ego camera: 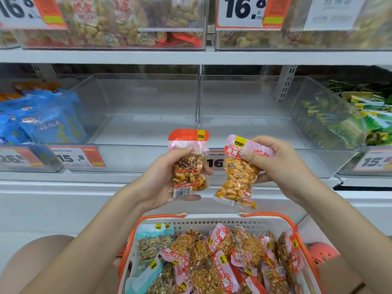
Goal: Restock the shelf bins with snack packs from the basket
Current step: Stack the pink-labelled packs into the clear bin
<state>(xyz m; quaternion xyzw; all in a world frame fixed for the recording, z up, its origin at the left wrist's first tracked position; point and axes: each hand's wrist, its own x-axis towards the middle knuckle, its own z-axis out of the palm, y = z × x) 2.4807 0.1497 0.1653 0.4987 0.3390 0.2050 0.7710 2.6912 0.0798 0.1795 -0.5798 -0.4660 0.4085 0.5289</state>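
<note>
While the basket (214,222) of snack packs (214,270) waits at 6 o'clock, both hands lift packs toward empty bins (148,107) at 12: left hand (167,179) grips one (187,164), right hand (284,164) pinches another (239,177).

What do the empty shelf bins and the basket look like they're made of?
The empty bins look like clear rigid plastic, probably acrylic: the shelf shows through their glossy walls. The basket looks like matte white moulded plastic with slotted walls and an orange rim.
</note>
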